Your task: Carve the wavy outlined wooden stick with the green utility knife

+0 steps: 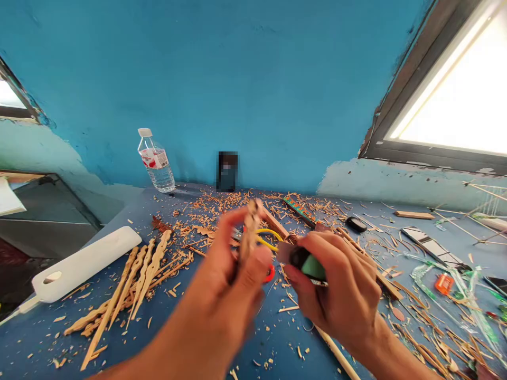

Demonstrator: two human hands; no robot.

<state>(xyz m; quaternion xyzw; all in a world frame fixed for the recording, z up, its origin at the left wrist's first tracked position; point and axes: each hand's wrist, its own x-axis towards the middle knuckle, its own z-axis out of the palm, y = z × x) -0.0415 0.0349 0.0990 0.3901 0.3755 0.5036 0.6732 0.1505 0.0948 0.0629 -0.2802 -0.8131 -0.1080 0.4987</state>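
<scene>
A slim piece of carved wood (250, 227) with notched, wavy edges stands upright in my left hand (232, 279), its fingers and thumb wrapped round it. My right hand (346, 279) is closed on a knife (313, 267) with a black and green handle, its short blade pointing left towards the wood. The blade and the wood look apart. Behind my hands lie scissors with a yellow and red handle (268, 238), partly hidden. Left of my left hand, several carved wooden sticks (148, 264) lie in a loose pile.
Wood shavings (222, 203) litter the blue table (273, 332). A water bottle (156, 163) stands at the back left, near a white power strip (89, 264). On the right lie a phone (433, 247), an orange lighter (444, 284) and a thin stick frame (483, 216).
</scene>
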